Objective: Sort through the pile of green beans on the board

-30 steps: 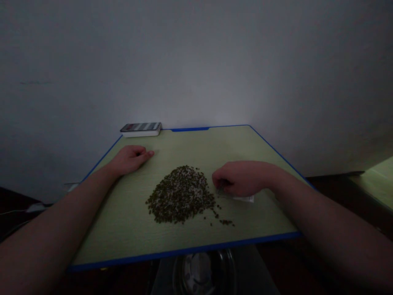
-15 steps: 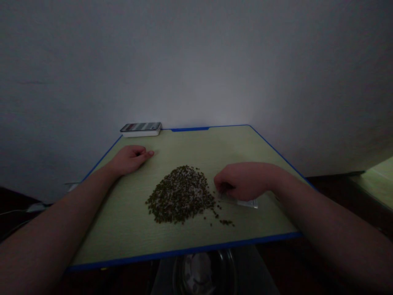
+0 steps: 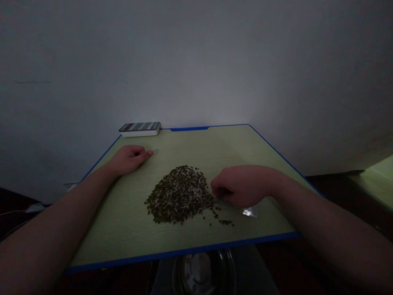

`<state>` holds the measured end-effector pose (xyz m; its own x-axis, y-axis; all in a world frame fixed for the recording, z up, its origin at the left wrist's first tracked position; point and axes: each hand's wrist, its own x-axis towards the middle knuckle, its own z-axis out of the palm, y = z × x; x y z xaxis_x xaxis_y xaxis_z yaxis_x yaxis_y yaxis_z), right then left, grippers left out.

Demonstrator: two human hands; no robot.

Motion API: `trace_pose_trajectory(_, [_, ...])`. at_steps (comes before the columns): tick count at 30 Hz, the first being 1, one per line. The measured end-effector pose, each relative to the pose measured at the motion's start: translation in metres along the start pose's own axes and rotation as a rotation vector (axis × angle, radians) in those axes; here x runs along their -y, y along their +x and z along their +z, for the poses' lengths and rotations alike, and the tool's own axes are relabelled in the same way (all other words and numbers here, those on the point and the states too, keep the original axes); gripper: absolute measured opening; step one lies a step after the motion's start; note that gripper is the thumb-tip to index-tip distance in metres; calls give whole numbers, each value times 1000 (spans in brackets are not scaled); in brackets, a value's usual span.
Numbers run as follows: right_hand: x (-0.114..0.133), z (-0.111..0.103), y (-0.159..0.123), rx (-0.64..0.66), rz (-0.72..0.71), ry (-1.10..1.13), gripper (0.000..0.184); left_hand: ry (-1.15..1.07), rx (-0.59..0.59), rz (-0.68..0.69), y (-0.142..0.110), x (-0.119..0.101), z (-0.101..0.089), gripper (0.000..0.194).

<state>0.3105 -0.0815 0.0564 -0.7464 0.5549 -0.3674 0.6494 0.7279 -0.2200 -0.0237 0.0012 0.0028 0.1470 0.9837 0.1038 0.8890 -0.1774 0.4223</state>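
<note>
A pile of small dark green beans mixed with pale grains point(image 3: 179, 196) lies in the middle of the table point(image 3: 123, 237). My left hand point(image 3: 130, 159) rests to the left of the pile, its fingers curled in and its thumb pointing right, with nothing seen in it. At the pile's right edge my right hand point(image 3: 238, 186) is closed, fingertips bent down and in shadow; what they hold, if anything, is hidden. Partly under that hand lies a clear plastic bag point(image 3: 249, 211). Several stray beans point(image 3: 225, 222) are scattered just in front of it.
A phone point(image 3: 140, 126) lies on a white box point(image 3: 141, 133) at the table's far left corner. Blue edging point(image 3: 184, 254) runs round the table. A shiny metal bowl point(image 3: 229, 270) is below the front edge. A wall point(image 3: 196, 61) stands behind.
My right hand has shifted slightly left and down toward the pile. The visible end of the plastic bag has changed shape and now catches more light. My left hand stays in place.
</note>
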Motion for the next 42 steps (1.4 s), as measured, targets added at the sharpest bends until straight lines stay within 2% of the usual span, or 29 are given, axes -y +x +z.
trace_pose_trajectory(9, [-20, -3, -5, -43, 168, -70, 26, -18, 10, 2, -1, 2, 1, 44])
trace_pose_trajectory(18, [-10, -3, -5, -15, 47, -2, 23, -19, -1, 11, -1, 1, 0, 43])
trace_pose_trajectory(26, [-12, 0, -3, -104, 61, -61, 23, -24, 6, 4, -2, -2, -1, 42])
trace_pose_trajectory(42, [-9, 2, -1, -83, -19, -40, 20, -26, 4, -8, -1, -2, -1, 44])
